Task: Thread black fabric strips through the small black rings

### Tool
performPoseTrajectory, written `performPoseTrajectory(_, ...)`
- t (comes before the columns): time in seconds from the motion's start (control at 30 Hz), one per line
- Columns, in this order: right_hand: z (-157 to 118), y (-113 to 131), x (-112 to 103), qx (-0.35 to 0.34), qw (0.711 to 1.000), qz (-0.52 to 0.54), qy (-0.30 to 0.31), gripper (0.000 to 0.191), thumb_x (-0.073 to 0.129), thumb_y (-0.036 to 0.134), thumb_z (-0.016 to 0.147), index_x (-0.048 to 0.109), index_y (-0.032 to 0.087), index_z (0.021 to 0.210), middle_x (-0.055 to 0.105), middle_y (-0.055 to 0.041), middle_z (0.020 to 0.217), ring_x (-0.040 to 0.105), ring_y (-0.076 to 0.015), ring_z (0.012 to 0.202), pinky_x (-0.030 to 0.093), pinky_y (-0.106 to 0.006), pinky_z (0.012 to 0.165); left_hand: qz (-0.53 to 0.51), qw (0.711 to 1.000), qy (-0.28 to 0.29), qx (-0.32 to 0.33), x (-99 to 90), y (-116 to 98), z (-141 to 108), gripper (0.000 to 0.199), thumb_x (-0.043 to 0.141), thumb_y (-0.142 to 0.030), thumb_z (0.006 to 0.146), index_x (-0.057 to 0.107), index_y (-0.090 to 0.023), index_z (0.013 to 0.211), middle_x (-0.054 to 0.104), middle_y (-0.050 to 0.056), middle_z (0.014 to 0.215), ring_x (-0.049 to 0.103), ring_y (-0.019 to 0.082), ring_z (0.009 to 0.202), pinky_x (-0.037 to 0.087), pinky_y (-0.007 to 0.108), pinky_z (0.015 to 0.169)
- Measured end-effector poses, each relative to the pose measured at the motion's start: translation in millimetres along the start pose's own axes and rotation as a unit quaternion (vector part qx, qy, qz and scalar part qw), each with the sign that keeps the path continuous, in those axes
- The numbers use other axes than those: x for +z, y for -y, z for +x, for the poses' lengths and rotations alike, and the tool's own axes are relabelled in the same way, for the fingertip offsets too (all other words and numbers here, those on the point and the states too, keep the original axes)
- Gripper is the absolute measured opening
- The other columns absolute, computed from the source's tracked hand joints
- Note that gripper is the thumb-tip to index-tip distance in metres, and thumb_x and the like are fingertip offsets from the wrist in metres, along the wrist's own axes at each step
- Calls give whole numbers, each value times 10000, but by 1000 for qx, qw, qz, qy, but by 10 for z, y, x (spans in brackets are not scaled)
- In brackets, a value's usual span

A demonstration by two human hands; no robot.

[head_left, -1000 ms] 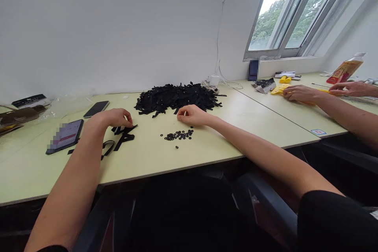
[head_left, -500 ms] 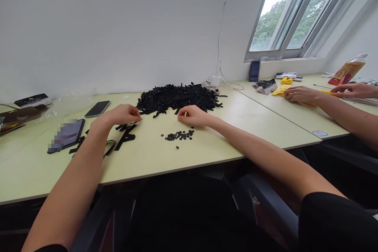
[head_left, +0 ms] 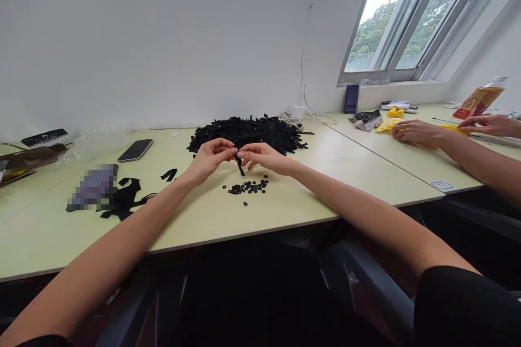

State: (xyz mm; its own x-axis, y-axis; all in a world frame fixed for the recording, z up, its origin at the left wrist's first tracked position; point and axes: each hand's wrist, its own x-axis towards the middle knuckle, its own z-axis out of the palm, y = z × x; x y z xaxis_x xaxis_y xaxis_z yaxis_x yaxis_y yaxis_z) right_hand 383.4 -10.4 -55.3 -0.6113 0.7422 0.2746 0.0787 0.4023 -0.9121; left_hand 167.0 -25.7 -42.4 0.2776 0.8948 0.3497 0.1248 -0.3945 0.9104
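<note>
Fingertips of my left hand (head_left: pixel 212 160) pinch the upper end of a black strip (head_left: pixel 240 166), which hangs down above the table. My right hand (head_left: pixel 264 158) meets it there, thumb and forefinger closed at the same end of the strip; whether a small part is between them is too small to tell. Just below the hands lie several small black rings (head_left: pixel 248 187), with a single one (head_left: pixel 245 204) nearer the edge. Behind the hands is a big heap of black strips (head_left: pixel 244 133). More loose black strips (head_left: pixel 127 195) lie to the left.
On the left are a dark phone (head_left: pixel 135 150), a blurred-out device (head_left: pixel 95 187) and clear plastic (head_left: pixel 93 143). A white charger with cables (head_left: pixel 297 113) stands behind the heap. At the right, another person's hands (head_left: pixel 419 133) handle yellow pieces (head_left: pixel 386 125) near a bottle (head_left: pixel 480 98).
My left hand has moved right from the loose strips, bringing a black strip up against my right hand. Fewer strips show near where it was. My right hand has barely shifted.
</note>
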Motion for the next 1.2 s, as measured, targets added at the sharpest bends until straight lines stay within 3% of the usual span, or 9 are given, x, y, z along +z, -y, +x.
performPoseTrajectory(0.17,8,-63,-23,11,1000,20,-19,396,814,520,818,743,139,898,744,-69,888,659,-138,789,541,-267,725,-23,999,-24,-17,63,41,-21,453,917,-498,680,670,-183,893,704,32,836,682,192,835,537,366,875)
performPoseTrajectory(0.33,45,-106,-53,14,997,22,-74,339,786,474,838,762,140,889,729,-56,837,643,-123,724,547,-272,713,106,994,-11,-34,-68,38,16,353,823,-478,770,653,-195,893,688,32,834,649,185,812,494,329,780)
performPoseTrajectory(0.4,53,-117,-71,6,996,-14,-87,296,741,436,869,770,141,870,726,-57,833,633,-122,712,539,-268,690,165,985,29,-43,-156,-21,12,330,788,-488,793,667,-200,901,694,38,824,640,189,786,475,321,730)
performPoseTrajectory(0.57,34,-115,-92,24,985,-137,-100,262,708,388,878,790,140,894,716,-50,756,623,-133,653,497,-271,622,240,935,246,-82,-315,-218,-58,327,764,-522,804,771,-233,958,740,56,860,655,207,792,471,305,695)
performPoseTrajectory(0.7,23,-103,-77,14,982,-154,-112,218,727,333,841,770,130,907,708,-39,723,629,-134,639,482,-265,611,245,912,319,-78,-264,-248,-98,319,778,-507,799,810,-268,1007,758,51,861,660,206,799,462,271,662)
performPoseTrajectory(0.9,33,-113,-67,19,981,-159,-110,167,665,258,852,759,132,908,747,-64,804,657,-138,669,507,-261,631,222,923,309,-62,-114,-246,-129,313,794,-496,780,834,-271,993,743,52,833,635,202,739,448,273,620)
performPoseTrajectory(1.2,27,-101,-65,33,979,-166,-110,205,672,269,853,796,118,917,758,-80,804,668,-149,672,513,-263,613,247,906,343,-26,-33,-230,-154,297,756,-515,836,851,-259,953,764,63,880,620,195,743,454,291,646)
